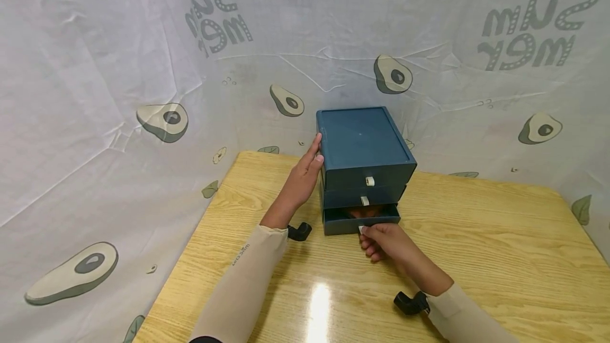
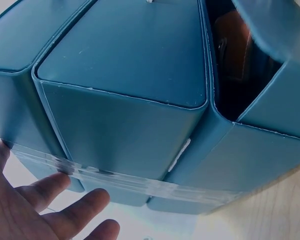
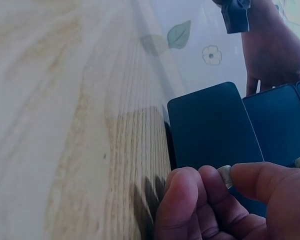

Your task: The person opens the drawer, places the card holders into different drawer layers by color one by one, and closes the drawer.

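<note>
A dark blue three-drawer cabinet [image 1: 359,136] stands on the wooden table. Its bottom drawer [image 1: 340,227] is pulled partly out, while the two upper drawers are closed. My right hand [image 1: 388,242] pinches the bottom drawer's small white pull tab [image 3: 226,176] between thumb and index finger. Against the cabinet's left side lies my left hand [image 1: 305,176], its fingers extended. Inside the drawer is a brown, leather-like item [image 2: 233,45] with a stitched edge, partly hidden by the cabinet.
White pull tabs [image 1: 369,181] mark the upper drawers too. Clear tape [image 2: 155,187] runs along the cabinet's side. Behind the table [image 1: 476,237] hangs a pale cloth [image 1: 333,25] printed with avocados. Black wrist mounts [image 1: 411,303] stick out beside both forearms.
</note>
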Action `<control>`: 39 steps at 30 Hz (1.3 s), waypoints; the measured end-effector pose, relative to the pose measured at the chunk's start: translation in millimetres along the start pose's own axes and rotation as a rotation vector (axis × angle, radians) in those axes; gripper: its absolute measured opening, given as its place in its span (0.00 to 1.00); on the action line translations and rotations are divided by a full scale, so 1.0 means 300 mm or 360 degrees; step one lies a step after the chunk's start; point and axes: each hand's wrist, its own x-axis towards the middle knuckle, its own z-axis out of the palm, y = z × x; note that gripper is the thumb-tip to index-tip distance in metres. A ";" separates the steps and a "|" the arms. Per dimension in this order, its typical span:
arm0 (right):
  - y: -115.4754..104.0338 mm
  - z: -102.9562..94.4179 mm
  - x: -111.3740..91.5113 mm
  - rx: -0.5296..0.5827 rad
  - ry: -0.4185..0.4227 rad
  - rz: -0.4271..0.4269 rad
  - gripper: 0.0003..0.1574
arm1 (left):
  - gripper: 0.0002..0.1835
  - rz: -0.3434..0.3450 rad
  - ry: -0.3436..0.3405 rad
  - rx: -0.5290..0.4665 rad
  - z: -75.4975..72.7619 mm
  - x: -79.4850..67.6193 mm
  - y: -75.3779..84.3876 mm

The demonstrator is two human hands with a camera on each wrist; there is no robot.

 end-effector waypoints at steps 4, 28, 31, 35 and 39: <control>-0.005 -0.005 0.017 -0.0016 0.0020 -0.0010 0.25 | 0.33 -0.0002 -0.0010 -0.0017 -0.001 -0.003 0.004; -0.030 -0.018 0.087 0.0012 0.0079 0.0029 0.27 | 0.34 -0.0042 0.0014 0.0009 0.000 -0.006 0.009; -0.034 -0.020 0.094 0.0007 0.0081 0.0035 0.27 | 0.33 -0.0036 0.0013 0.0006 0.000 -0.004 0.008; -0.040 -0.020 0.098 -0.0001 0.0068 0.0039 0.28 | 0.33 -0.0038 0.0019 -0.0002 0.000 -0.003 0.006; -0.046 -0.020 0.099 -0.0001 0.0061 0.0050 0.28 | 0.32 -0.0040 0.0019 -0.0013 0.001 -0.002 0.006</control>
